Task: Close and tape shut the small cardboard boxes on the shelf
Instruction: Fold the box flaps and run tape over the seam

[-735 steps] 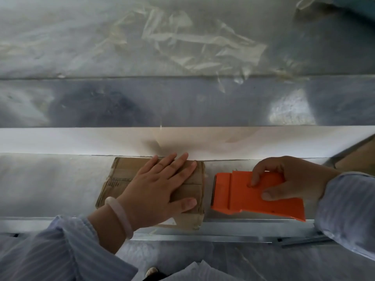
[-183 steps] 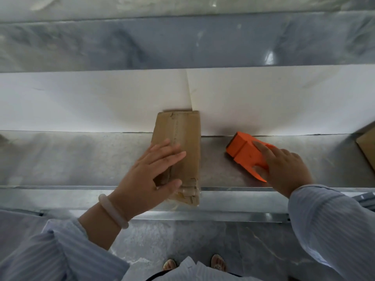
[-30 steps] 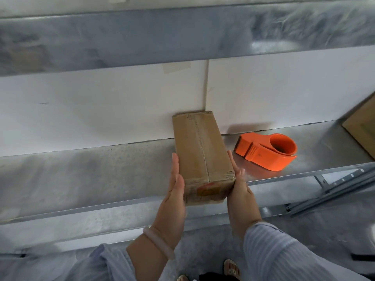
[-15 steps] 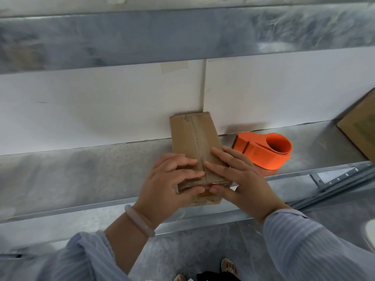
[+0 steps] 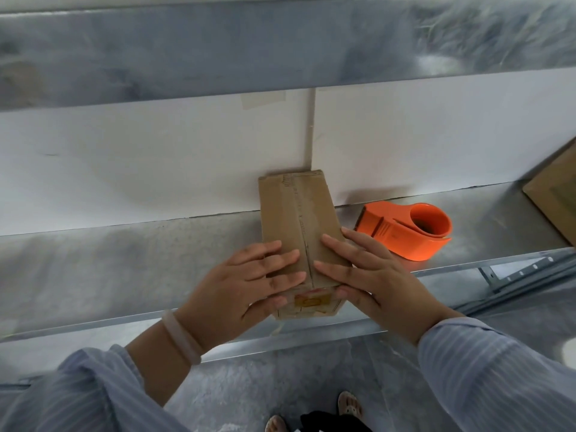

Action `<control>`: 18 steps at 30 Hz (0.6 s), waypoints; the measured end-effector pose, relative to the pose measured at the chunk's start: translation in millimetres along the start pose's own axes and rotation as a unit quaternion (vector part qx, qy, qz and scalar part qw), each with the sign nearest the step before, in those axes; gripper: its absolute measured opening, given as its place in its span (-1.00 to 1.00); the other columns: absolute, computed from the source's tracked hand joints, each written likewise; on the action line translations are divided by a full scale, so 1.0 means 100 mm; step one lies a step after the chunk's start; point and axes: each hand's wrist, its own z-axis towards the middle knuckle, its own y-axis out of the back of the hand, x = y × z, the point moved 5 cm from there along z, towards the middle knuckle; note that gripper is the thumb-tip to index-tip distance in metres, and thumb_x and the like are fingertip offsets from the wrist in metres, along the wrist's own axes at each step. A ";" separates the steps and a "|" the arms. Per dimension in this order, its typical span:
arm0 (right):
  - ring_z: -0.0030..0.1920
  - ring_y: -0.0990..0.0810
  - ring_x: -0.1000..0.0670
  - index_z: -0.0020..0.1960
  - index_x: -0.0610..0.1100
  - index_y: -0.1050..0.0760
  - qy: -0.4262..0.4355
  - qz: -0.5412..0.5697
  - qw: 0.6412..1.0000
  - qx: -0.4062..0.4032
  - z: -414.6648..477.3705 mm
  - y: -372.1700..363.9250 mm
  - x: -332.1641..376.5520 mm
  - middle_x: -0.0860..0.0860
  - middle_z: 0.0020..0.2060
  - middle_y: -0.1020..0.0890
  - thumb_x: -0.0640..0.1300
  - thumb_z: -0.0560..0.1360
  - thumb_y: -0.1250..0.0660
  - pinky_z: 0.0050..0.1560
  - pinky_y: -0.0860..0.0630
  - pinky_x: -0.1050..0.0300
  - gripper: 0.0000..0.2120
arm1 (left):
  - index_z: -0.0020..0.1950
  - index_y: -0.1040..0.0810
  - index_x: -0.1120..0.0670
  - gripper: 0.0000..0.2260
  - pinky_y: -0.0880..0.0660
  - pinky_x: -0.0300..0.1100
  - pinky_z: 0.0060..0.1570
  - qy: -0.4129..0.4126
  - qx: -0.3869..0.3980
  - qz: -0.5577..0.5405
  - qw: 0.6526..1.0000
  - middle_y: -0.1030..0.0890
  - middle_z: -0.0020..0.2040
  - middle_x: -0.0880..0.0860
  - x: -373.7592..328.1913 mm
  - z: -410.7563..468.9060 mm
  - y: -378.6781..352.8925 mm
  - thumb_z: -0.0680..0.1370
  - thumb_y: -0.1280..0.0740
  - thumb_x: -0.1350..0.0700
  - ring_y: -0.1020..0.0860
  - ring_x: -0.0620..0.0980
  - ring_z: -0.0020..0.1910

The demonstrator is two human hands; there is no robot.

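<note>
Small cardboard box [image 5: 299,219] sits mid-frame on the metal shelf [image 5: 124,269], long axis running front to back, far end touching the white back panel [image 5: 156,163], near end at the shelf's front edge. Top flaps closed, seam down the centre looks taped, though glare makes that hard to confirm. Left hand [image 5: 246,288] lies flat on the left flap, fingers straight, thumb against the near end face. Right hand [image 5: 371,275] mirrors it on the right flap, fingers extended, pressing, not gripping. Orange tape dispenser [image 5: 408,232] rests on the shelf just right of the box, untouched. Larger cardboard piece [image 5: 554,194] at right edge of frame.
</note>
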 end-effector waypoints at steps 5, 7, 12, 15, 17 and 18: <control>0.49 -0.30 0.01 0.24 0.15 -0.59 -0.054 0.109 0.991 -0.055 -0.04 0.08 0.01 0.13 0.42 -0.45 0.09 0.54 -0.31 0.39 -0.39 -0.04 -0.71 | 0.34 -0.51 -0.08 -0.72 -0.36 -0.08 0.42 0.045 -0.011 -0.034 0.998 -0.49 0.40 0.02 -0.03 0.01 0.00 0.62 -0.28 0.01 -0.34 0.06 0.48; 0.49 -0.31 0.00 0.18 0.13 -0.63 -0.059 0.138 0.986 -0.078 -0.07 0.04 0.06 0.10 0.40 -0.47 0.11 0.51 -0.34 0.40 -0.38 0.01 -0.73 | 0.28 -0.56 -0.12 -0.75 -0.39 -0.10 0.39 0.050 -0.024 -0.039 0.998 -0.51 0.38 0.00 -0.04 0.00 0.00 0.60 -0.31 0.02 -0.36 0.04 0.47; 0.43 -0.38 -0.14 0.12 0.11 -0.62 -0.039 0.149 0.979 -0.130 -0.04 -0.07 0.10 0.03 0.35 -0.51 0.02 0.48 -0.43 0.33 -0.43 -0.12 -0.78 | 0.12 -0.68 -0.08 -0.77 -0.44 -0.12 0.31 0.064 -0.056 -0.052 0.995 -0.58 0.29 -0.03 0.00 0.02 0.00 0.51 -0.44 -0.10 -0.46 0.05 0.38; 0.42 -0.39 -0.18 0.09 0.08 -0.65 -0.041 0.152 0.978 -0.139 -0.03 -0.08 0.07 0.01 0.32 -0.54 -0.01 0.47 -0.44 0.31 -0.44 -0.16 -0.81 | 0.02 -0.71 -0.07 -0.81 -0.47 -0.12 0.24 0.078 -0.083 -0.057 0.992 -0.62 0.21 -0.05 0.02 0.08 0.00 0.48 -0.46 -0.10 -0.51 0.07 0.29; 0.43 -0.38 -0.18 0.07 0.06 -0.67 -0.049 0.164 0.976 -0.136 -0.04 -0.09 0.07 0.03 0.31 -0.56 -0.04 0.48 -0.43 0.31 -0.43 -0.16 -0.83 | -0.01 -0.72 -0.06 -0.84 -0.45 -0.15 0.24 0.079 -0.093 -0.058 0.991 -0.63 0.18 -0.06 0.01 0.11 -0.01 0.48 -0.47 -0.08 -0.51 0.07 0.27; 0.44 -0.37 -0.17 0.07 0.06 -0.67 -0.050 0.166 0.976 -0.133 -0.03 -0.09 0.07 0.04 0.30 -0.57 -0.05 0.48 -0.43 0.32 -0.43 -0.14 -0.83 | -0.01 -0.72 -0.06 -0.85 -0.44 -0.15 0.24 0.077 -0.092 -0.060 0.991 -0.63 0.17 -0.06 0.00 0.11 -0.01 0.48 -0.47 -0.07 -0.51 0.07 0.27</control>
